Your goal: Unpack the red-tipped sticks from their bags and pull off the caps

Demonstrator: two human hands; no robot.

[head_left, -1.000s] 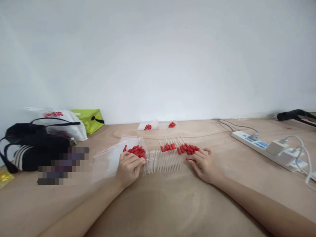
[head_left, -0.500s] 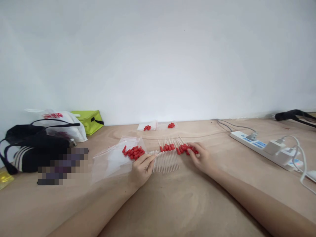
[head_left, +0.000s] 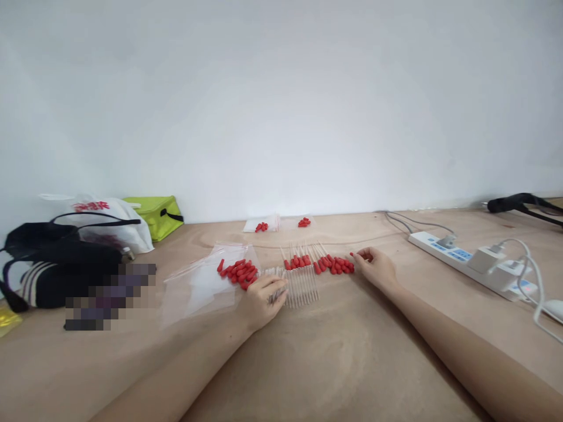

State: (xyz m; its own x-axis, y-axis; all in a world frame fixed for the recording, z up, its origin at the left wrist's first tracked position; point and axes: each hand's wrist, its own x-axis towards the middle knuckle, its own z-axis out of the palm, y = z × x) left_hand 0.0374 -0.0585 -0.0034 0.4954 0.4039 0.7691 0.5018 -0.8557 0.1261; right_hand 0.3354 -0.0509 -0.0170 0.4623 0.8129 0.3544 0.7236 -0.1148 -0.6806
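My left hand (head_left: 266, 300) curls its fingers over the left part of a row of thin glass dropper tubes (head_left: 303, 288); its fingertips close on a tube there, partly hidden. My right hand (head_left: 376, 268) pinches a small red rubber bulb (head_left: 352, 254) between thumb and finger, just right of a pile of loose red rubber bulbs (head_left: 342, 265). Behind the row lie several droppers (head_left: 298, 261), red bulbs towards me and pale tubes pointing away. Another heap of red bulbs (head_left: 237, 271) rests on clear plastic bags (head_left: 197, 293) left of my left hand.
Two small bags with red bulbs (head_left: 261, 227) lie near the wall. At left are a black bag (head_left: 65, 269), a white plastic bag (head_left: 132, 228) and a lime-green box bag (head_left: 158, 217). A white power strip (head_left: 433, 249) with chargers and cables stands at right.
My right hand has drawn back to the right from the bulb pile, with one bulb in its fingertips. My left hand has shifted right and lower over the glass tubes.
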